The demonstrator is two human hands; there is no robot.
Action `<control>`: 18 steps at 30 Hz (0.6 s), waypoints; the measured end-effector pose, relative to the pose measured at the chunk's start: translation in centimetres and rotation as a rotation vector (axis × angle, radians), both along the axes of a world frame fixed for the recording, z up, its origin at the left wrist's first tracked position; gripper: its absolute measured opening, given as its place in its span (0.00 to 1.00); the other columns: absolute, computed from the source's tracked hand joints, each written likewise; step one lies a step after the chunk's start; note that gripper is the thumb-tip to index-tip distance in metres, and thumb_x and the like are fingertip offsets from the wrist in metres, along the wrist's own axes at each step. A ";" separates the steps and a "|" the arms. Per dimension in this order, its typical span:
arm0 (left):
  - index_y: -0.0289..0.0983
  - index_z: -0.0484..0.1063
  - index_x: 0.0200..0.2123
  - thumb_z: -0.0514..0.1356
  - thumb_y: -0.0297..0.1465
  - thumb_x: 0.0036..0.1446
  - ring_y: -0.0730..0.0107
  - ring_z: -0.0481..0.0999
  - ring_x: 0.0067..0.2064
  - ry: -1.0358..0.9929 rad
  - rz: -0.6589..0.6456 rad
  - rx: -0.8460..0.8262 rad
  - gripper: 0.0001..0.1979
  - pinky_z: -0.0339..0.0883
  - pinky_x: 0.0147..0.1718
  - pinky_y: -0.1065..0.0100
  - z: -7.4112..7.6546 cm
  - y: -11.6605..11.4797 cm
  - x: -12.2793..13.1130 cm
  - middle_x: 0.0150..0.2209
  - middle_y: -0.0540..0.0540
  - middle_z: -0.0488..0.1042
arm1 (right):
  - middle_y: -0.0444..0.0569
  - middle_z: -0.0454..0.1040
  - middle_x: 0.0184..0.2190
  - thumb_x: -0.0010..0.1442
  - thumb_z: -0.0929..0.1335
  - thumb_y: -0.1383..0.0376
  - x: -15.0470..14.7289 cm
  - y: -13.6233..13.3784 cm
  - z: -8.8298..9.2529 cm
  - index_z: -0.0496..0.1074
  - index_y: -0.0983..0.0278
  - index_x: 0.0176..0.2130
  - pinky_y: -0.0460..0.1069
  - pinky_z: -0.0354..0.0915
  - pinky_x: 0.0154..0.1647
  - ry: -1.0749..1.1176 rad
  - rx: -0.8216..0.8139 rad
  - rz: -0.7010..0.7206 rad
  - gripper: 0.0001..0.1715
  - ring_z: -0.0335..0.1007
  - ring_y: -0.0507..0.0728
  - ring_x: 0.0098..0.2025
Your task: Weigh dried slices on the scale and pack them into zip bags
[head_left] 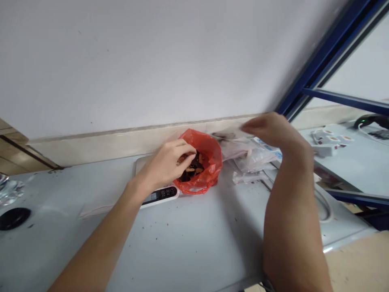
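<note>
A red plastic bag (209, 162) stands open on a white kitchen scale (158, 195) near the wall, filled with dark and orange pieces (194, 164). My left hand (165, 164) reaches into the bag's mouth with fingers curled over the pieces. My right hand (273, 129) is raised to the right of the bag, blurred by motion, pinching the top of a clear plastic bag (234, 142) that hangs beneath it.
More clear bags (252, 164) lie in a heap right of the red bag. A flat clear bag (94, 210) lies left of the scale on the grey table (188, 243). A black round object (13, 218) sits far left. Blue frame bars (328, 52) and a power strip (330, 140) are at right.
</note>
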State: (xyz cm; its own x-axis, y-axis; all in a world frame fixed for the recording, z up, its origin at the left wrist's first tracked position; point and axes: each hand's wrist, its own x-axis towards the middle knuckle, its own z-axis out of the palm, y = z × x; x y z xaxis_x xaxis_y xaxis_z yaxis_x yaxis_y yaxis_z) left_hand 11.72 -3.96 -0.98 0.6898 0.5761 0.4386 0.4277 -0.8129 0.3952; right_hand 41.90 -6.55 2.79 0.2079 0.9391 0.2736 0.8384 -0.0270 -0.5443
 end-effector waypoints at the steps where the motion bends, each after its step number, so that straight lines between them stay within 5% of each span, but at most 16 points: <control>1: 0.38 0.81 0.43 0.56 0.32 0.67 0.60 0.81 0.43 -0.062 0.009 -0.001 0.12 0.75 0.47 0.61 0.1 0.0 0.0 0.42 0.44 0.82 | 0.52 0.86 0.35 0.55 0.73 0.63 -0.7 -0.2 0.4 0.83 0.59 0.29 0.62 0.76 0.51 0.062 0.123 -0.033 0.06 0.83 0.67 0.44; 4: 0.38 0.77 0.54 0.61 0.36 0.66 0.58 0.80 0.52 -0.297 0.056 -0.081 0.17 0.74 0.54 0.58 0.2 0.1 0.1 0.54 0.40 0.80 | 0.50 0.85 0.34 0.55 0.75 0.64 -3.6 -1.0 1.8 0.83 0.60 0.32 0.58 0.78 0.47 0.269 0.455 0.012 0.03 0.83 0.62 0.41; 7: 0.42 0.66 0.65 0.64 0.41 0.65 0.57 0.78 0.58 -0.546 0.078 -0.256 0.28 0.75 0.56 0.57 0.0 0.6 0.1 0.61 0.38 0.75 | 0.47 0.85 0.35 0.57 0.75 0.65 -6.7 -1.8 3.0 0.84 0.62 0.35 0.53 0.78 0.42 0.466 0.594 0.197 0.04 0.81 0.55 0.37; 12: 0.44 0.66 0.62 0.66 0.38 0.62 0.63 0.83 0.46 -0.784 0.231 -0.334 0.27 0.77 0.51 0.58 0.7 1.6 -2.1 0.44 0.45 0.79 | 0.46 0.81 0.30 0.61 0.74 0.59 -8.9 -1.3 3.4 0.82 0.64 0.31 0.50 0.75 0.36 0.426 0.226 0.451 0.12 0.76 0.53 0.32; 18: 0.40 0.75 0.52 0.68 0.34 0.52 0.64 0.80 0.37 -0.502 0.594 -0.163 0.22 0.77 0.40 0.63 2.5 1.9 -5.8 0.35 0.49 0.75 | 0.43 0.76 0.22 0.56 0.72 0.62 -10.3 1.2 2.0 0.78 0.63 0.24 0.48 0.64 0.28 0.152 -0.319 0.673 0.12 0.69 0.53 0.26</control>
State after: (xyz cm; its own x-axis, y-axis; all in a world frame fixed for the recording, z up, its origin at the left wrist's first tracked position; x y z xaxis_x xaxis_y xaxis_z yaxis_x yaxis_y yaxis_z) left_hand 5.88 -2.09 1.48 -0.0112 0.8695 0.4938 0.5107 -0.4196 0.7504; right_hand 31.64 -5.38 4.82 -0.4240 0.9055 -0.0181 0.6459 0.2883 -0.7068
